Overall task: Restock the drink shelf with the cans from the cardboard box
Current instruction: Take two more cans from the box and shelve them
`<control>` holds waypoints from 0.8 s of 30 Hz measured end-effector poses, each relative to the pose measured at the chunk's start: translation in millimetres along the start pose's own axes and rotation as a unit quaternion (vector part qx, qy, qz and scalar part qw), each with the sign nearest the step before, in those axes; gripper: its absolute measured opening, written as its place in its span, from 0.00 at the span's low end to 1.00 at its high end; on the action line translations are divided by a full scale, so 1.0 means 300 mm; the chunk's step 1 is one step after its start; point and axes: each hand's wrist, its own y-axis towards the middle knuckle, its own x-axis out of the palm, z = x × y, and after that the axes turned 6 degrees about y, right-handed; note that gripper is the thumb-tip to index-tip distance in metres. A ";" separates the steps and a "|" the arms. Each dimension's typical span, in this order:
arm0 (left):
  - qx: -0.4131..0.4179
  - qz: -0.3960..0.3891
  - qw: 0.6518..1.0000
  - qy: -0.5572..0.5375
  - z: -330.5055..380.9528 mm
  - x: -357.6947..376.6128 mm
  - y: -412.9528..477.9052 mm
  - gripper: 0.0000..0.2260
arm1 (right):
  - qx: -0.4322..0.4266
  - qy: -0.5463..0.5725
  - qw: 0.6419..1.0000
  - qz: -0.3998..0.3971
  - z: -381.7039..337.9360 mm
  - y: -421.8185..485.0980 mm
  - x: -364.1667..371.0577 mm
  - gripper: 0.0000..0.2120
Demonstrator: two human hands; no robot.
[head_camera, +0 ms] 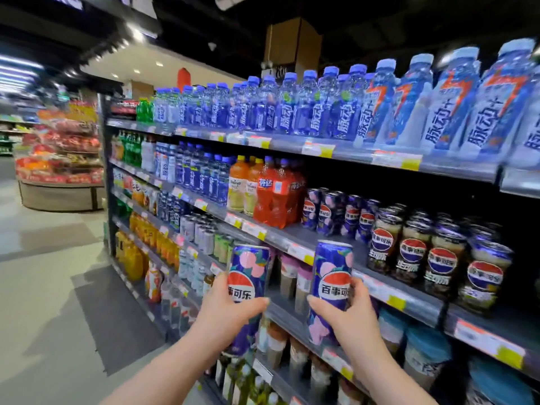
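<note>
Before the drink shelf (295, 233), the left hand (230, 312) grips the left can (251, 264) upright; the right hand (355, 317) grips the right can (333, 267); matching cans (327, 213) stand higher, probably nearest the right hand.

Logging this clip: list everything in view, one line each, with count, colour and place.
left can: one, purple-blue with pink peaches, upright in left hand
right can: one, same print, upright in right hand
blue bottles: many, blue, top shelf
orange and red bottles: a few, second shelf
shelved peach cans: several, purple-blue, second shelf, right of those bottles
dark cans: many, dark with red-white-blue logo, second shelf, far right
price tags: many, orange and yellow, shelf edges
display stand: one, red and orange goods, far left
left hand: one, grips the left can
right hand: one, grips the right can
</note>
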 end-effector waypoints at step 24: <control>0.151 -0.213 0.965 0.011 0.023 0.257 1.225 0.20 | -0.042 -0.137 0.936 0.323 0.231 1.185 0.004 0.32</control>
